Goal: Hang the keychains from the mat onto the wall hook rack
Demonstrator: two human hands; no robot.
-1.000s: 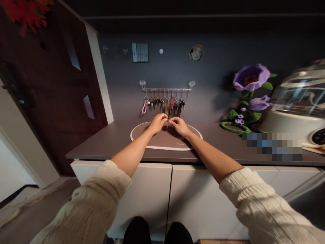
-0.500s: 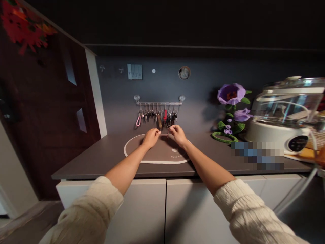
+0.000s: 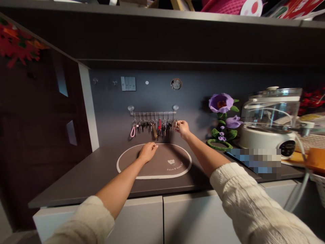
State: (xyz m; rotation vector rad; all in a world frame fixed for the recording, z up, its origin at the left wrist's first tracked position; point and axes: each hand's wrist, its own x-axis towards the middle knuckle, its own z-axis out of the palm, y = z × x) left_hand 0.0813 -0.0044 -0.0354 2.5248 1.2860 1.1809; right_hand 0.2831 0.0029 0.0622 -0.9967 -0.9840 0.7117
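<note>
A clear hook rack [image 3: 153,113] is fixed to the dark wall, with several bunches of keys [image 3: 152,124] hanging along it, some with pink, brown and red fobs. My right hand [image 3: 183,128] is at the rack's right end, thumb and fingers pinched on a ring of keys [image 3: 175,125]. Whether the ring touches the last hook I cannot tell. Lower down, my left hand [image 3: 148,151] is over the brown oval mat [image 3: 162,169], fingers curled in, with nothing visible in them.
Purple artificial flowers [image 3: 220,103] with a green ring base stand to the right on the counter [image 3: 83,179]. Beyond them is a white appliance with a clear top [image 3: 261,135]. A loaded shelf [image 3: 162,20] overhangs the counter. At left is a dark door [image 3: 45,135].
My right hand has carried the ring of keys up and right to the rack's end. My left hand has drawn away from it, down over the mat. The view has tilted up.
</note>
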